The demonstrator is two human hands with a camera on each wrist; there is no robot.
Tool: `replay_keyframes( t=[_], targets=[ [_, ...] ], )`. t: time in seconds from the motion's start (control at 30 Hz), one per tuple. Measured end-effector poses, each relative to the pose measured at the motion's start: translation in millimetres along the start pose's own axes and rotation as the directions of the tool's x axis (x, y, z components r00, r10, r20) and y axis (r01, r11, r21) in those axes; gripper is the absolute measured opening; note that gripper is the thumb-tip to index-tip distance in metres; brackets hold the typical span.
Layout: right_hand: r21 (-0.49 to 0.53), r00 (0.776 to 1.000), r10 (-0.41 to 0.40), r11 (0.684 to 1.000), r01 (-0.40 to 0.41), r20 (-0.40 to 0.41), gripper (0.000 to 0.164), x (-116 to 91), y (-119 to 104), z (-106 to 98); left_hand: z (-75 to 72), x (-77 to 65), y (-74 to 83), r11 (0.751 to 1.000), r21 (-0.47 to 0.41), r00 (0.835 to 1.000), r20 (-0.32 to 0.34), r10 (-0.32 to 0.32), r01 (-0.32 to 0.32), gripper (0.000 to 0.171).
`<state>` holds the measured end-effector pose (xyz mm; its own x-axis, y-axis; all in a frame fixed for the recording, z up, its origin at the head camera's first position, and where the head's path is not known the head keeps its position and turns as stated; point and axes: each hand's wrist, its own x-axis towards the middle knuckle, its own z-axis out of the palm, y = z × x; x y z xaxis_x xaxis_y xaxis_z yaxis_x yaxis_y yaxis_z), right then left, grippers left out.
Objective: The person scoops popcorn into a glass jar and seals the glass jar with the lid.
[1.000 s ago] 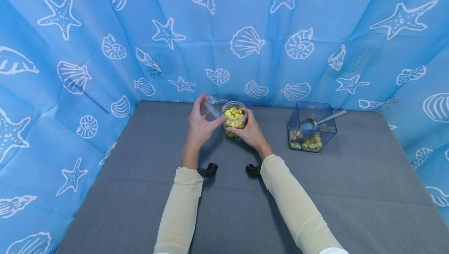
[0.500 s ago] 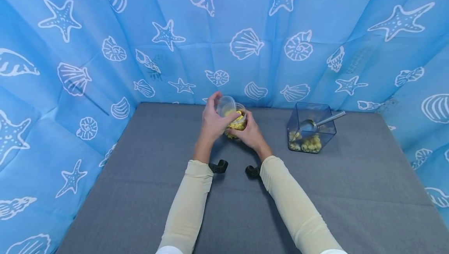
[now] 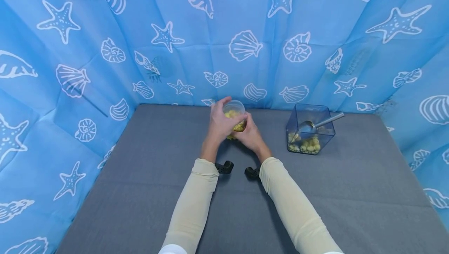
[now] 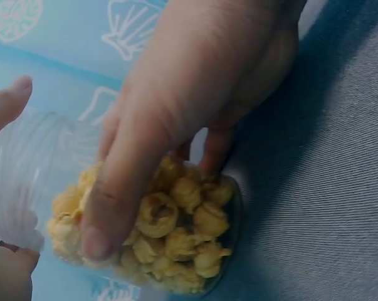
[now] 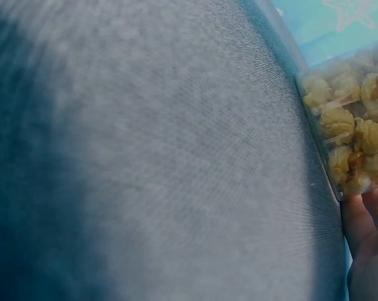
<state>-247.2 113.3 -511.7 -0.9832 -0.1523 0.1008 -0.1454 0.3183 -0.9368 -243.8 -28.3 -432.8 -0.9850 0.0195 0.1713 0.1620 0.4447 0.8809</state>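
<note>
A clear plastic jar (image 3: 240,127) filled with yellow popcorn (image 4: 182,244) stands on the table at the back centre. My right hand (image 3: 251,135) grips the jar from the right, thumb across its near side. The clear round lid (image 3: 234,107) lies over the jar's mouth, and my left hand (image 3: 221,123) holds it by the edge from the left. In the left wrist view, the lid (image 4: 10,182) sits at the jar's rim between the left fingers and thumb. The right wrist view catches the jar's lower part (image 5: 351,125).
To the right stands a blue-tinted clear square bin (image 3: 327,129) with popcorn at its bottom and a metal scoop (image 3: 326,121) leaning in it. A grey cloth (image 3: 158,160) covers the table. Behind hangs a blue curtain (image 3: 196,59) with shell prints.
My left hand has moved right with the lid, from tilted beside the jar to over its mouth. My right hand has stayed on the jar.
</note>
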Motion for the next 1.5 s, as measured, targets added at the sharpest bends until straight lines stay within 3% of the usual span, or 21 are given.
replay_keyframes(
  t=[0.17, 0.43, 0.63, 1.1, 1.33, 1.5],
  targets=[
    [0.024, 1.000, 0.007, 1.000, -0.008, 0.009, 0.088, -0.3, -0.5, -1.5, 4.6, 0.1, -4.7, 0.999, 0.026, 0.999, 0.020, 0.028, -0.029, 0.083],
    [0.028, 1.000, 0.010, 1.000, -0.010, 0.003, 0.087, 0.5, 0.1, -5.1, 9.5, 3.2, -7.8, 0.995, 0.029, 0.992, 0.082, 0.094, -0.097, 0.066],
    [0.019, 0.999, 0.041, 0.999, -0.041, 0.009, 0.088, 0.2, 0.3, -10.2, 11.1, 1.7, -7.6, 0.985, 0.108, 0.985, 0.125, 0.119, -0.133, 0.068],
    [0.018, 0.997, 0.071, 0.997, -0.071, 0.005, 0.087, -1.5, 0.5, -7.2, 8.8, 1.3, -8.7, 0.903, 0.376, 0.977, 0.138, 0.164, -0.205, 0.065],
    [0.027, 0.997, 0.054, 0.998, -0.056, 0.053, 0.087, 0.8, -2.6, -4.1, 2.4, 1.7, -3.1, 0.932, 0.334, 0.980, 0.177, 0.085, -0.141, 0.065],
    [-0.009, 0.993, -0.005, 1.000, 0.007, 0.121, 0.092, 1.8, -6.2, -4.5, 2.8, 0.3, -4.6, 0.949, 0.296, 0.987, 0.149, 0.064, -0.106, 0.078]
  ],
)
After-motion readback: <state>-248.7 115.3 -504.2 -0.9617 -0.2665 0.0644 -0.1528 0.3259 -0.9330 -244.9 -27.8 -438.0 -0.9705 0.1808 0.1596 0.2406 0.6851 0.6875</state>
